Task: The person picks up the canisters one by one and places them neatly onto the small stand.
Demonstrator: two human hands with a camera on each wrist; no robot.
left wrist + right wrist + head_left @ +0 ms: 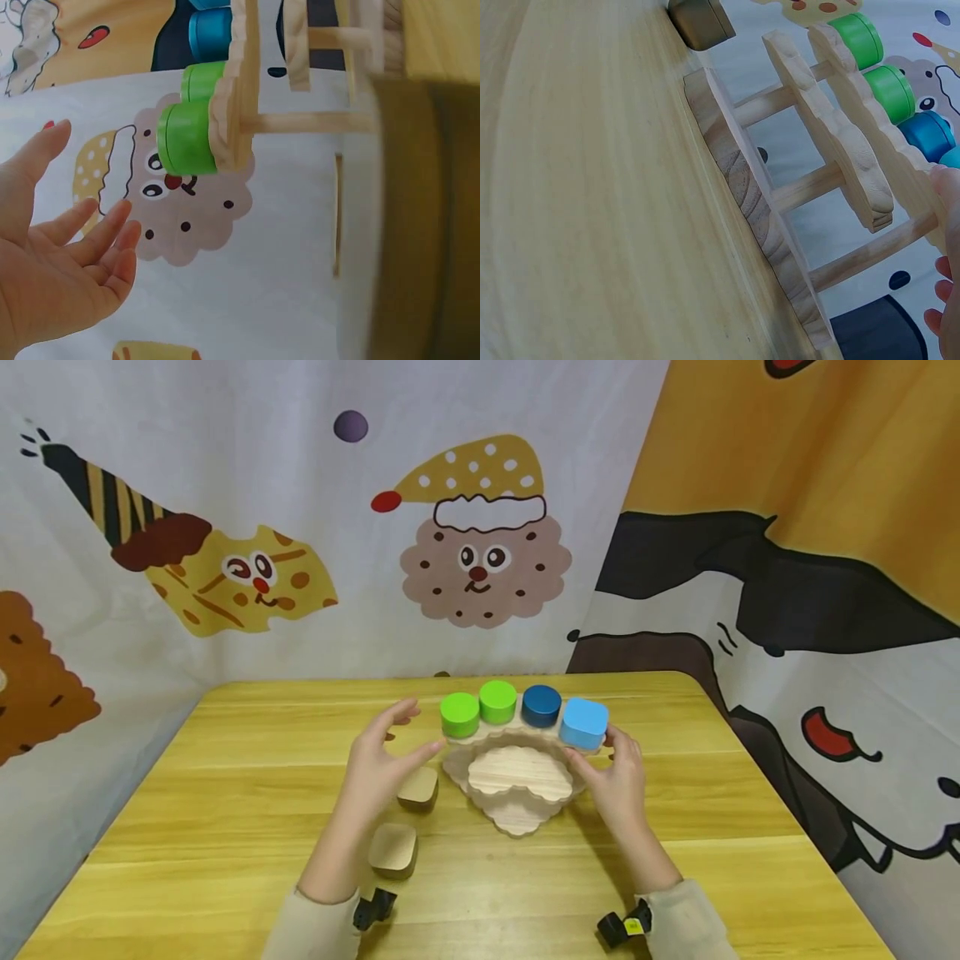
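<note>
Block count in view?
6. Along the top of the wooden stand, left to right: green block, another green block, dark blue block, light blue block. On the table: tan block, another tan block. More may be hidden.

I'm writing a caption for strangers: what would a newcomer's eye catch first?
Probably the row of two green blocks, a dark blue block and a light blue block along the top of the wooden stand, with the right hand at the light blue end. Next, the big cartoon faces printed on the backdrop behind the table.
</note>
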